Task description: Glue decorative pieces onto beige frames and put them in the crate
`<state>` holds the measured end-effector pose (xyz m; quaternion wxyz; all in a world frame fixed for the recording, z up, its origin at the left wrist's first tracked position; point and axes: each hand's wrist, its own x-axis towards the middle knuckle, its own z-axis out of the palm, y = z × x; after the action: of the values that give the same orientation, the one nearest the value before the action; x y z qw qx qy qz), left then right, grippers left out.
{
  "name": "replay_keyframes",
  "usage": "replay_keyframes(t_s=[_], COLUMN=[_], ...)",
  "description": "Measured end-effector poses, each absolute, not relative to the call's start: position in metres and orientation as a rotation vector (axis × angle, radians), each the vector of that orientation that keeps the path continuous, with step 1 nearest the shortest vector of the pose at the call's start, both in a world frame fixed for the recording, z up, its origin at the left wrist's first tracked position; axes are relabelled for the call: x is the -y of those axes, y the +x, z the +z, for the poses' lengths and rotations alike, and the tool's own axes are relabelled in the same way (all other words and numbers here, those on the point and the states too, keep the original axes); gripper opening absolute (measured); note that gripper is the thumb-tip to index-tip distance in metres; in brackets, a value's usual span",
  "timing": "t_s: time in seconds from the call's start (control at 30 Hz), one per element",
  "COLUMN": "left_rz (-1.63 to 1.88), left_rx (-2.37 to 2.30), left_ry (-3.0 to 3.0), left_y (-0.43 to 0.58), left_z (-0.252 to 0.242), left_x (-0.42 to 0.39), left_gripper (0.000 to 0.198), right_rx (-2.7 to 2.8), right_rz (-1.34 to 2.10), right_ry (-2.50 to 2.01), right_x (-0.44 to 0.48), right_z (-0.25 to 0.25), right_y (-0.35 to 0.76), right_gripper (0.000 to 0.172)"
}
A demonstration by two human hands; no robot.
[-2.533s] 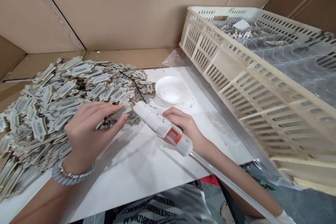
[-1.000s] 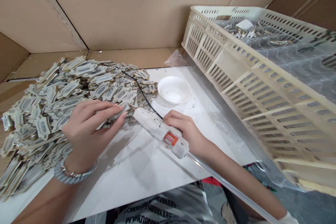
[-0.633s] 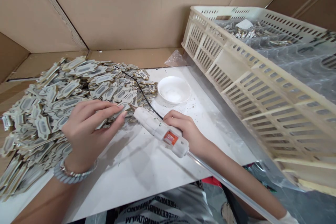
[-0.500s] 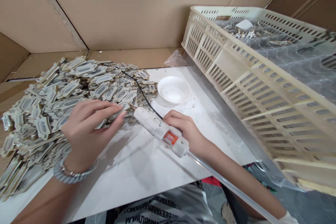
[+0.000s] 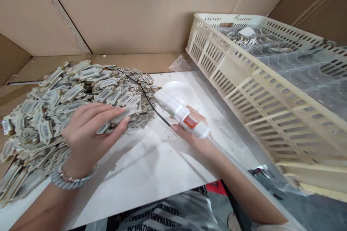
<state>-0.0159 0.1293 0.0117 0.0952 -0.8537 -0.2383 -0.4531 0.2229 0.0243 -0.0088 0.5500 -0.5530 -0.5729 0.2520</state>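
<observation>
My left hand [image 5: 93, 130] hovers at the right side of a pile of small, flat, pale ornate metal plates [image 5: 73, 92]. Between its thumb and fingers it pinches one such plate [image 5: 121, 116]. My right hand [image 5: 193, 133] is wrapped round a white handheld tool [image 5: 173, 106] with an orange panel, blurred by motion. The tool's tip points up and left, in front of a shallow white dish [image 5: 181, 88]. A clear tube [image 5: 230, 158] trails from its rear end. A thin black cord [image 5: 153, 106] runs from the pile to the right fingertips.
A cream slatted plastic crate [image 5: 244, 72] stands on the right, with plastic sheeting and small metal parts inside. Cardboard walls [image 5: 121, 11] enclose the back and sides. White sheet [image 5: 130, 184] covers the work surface. A crumpled clear plastic piece [image 5: 179, 64] lies behind the dish.
My right hand has moved the tool right and upward, away from the plate in my left hand, so its body now overlaps the dish. The left hand stays almost still, pinching the plate.
</observation>
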Motion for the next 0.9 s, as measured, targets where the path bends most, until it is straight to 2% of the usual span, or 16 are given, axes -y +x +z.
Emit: replay_keyframes(t_s=[0.2, 0.47, 0.67, 0.9], left_rz=[-1.292, -1.21, -1.163, -1.026], left_rx=[0.959, 1.646, 1.724, 1.758], left_ry=[-2.354, -2.118, -2.055, -2.014], left_y=[-0.027, -0.057, -0.051, -0.038], left_z=[0.011, 0.016, 0.016, 0.024], left_x=[-0.144, -0.182, -0.181, -0.172], left_gripper=[0.014, 0.046, 0.05, 0.057], right_rx=[0.857, 0.23, -0.051, -0.128], right_rz=[0.664, 0.694, 0.737, 0.822], right_ry=[-1.25, -1.105, -1.077, -1.037], right_x=[-0.012, 0.012, 0.021, 0.024], right_z=[0.003, -0.013, -0.027, -0.027], right_y=[0.227, 0.217, 0.21, 0.21], right_gripper=[0.03, 0.037, 0.041, 0.049])
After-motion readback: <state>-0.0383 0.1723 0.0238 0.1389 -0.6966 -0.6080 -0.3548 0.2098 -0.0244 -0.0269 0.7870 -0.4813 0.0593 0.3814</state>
